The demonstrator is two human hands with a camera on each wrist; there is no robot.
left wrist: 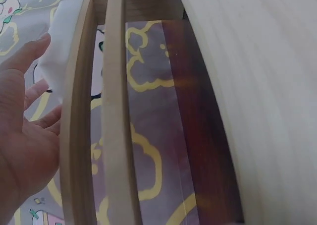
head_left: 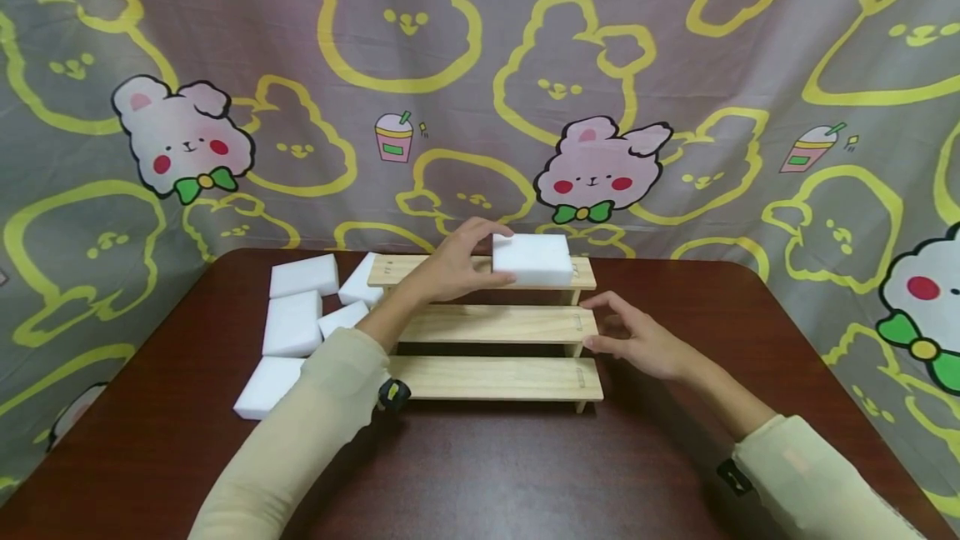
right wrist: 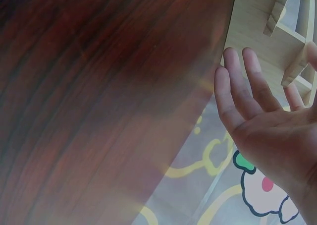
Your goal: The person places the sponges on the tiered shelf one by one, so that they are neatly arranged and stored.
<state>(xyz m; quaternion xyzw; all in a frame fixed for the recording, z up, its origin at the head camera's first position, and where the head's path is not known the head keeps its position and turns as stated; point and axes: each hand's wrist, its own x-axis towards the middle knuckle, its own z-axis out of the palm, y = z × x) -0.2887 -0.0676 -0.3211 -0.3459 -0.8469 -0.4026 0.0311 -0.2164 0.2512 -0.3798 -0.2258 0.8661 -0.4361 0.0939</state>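
Observation:
A white foam block (head_left: 532, 260) lies flat toward the right end of the top step of a three-tier wooden shelf (head_left: 495, 377). My left hand (head_left: 453, 261) holds the block by its left end, thumb at the front and fingers at the back. In the left wrist view the same block (left wrist: 63, 36) shows beyond the step's edge, with the left hand (left wrist: 25, 121) around it. My right hand (head_left: 637, 338) pinches the right end of the middle step between thumb and index finger. The right wrist view shows the right hand's other fingers (right wrist: 235, 86) extended beside the shelf's side panel.
Several more white foam blocks (head_left: 292, 323) lie on the dark red-brown table (head_left: 495, 473) left of the shelf, one partly behind it and some overlapped by the left forearm. A patterned grey cloth (head_left: 465, 107) hangs close behind the table.

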